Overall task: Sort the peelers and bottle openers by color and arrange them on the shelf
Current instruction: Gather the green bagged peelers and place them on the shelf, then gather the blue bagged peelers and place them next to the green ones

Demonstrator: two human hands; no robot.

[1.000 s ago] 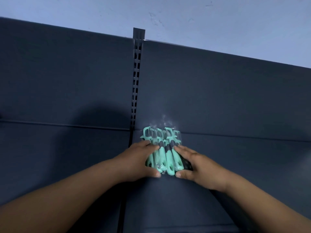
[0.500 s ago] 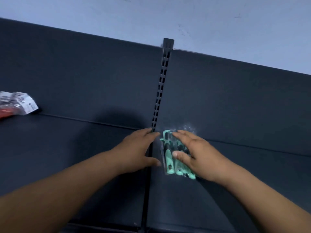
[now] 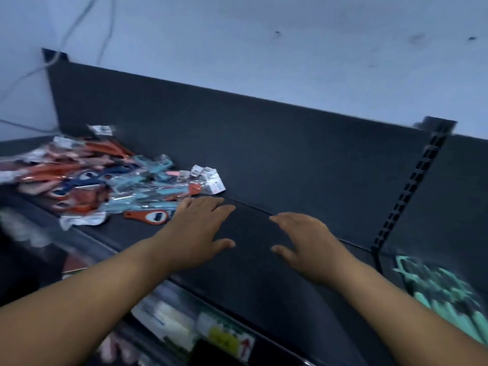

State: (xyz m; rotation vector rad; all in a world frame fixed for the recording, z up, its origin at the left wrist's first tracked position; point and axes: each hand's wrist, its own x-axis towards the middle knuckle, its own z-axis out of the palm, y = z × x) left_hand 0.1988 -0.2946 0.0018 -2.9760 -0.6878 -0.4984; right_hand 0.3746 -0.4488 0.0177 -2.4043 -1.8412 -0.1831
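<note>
Hands have released the teal peelers (image 3: 443,294): left hand (image 3: 196,233) and right hand (image 3: 311,241), fingers straight and empty, now hover left of the slotted upright (image 3: 412,188), toward the mixed pile (image 3: 105,180). Peelers lie on the shelf (image 3: 250,273) just right of that upright, apparently placed, long axes front-to-back, heads toward the back panel (image 3: 264,143).

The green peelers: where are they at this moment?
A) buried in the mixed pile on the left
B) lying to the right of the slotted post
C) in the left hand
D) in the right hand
B: the green peelers lie blurred at the right edge, beyond the post, while the left hand and right hand are spread flat and hold nothing.
</note>
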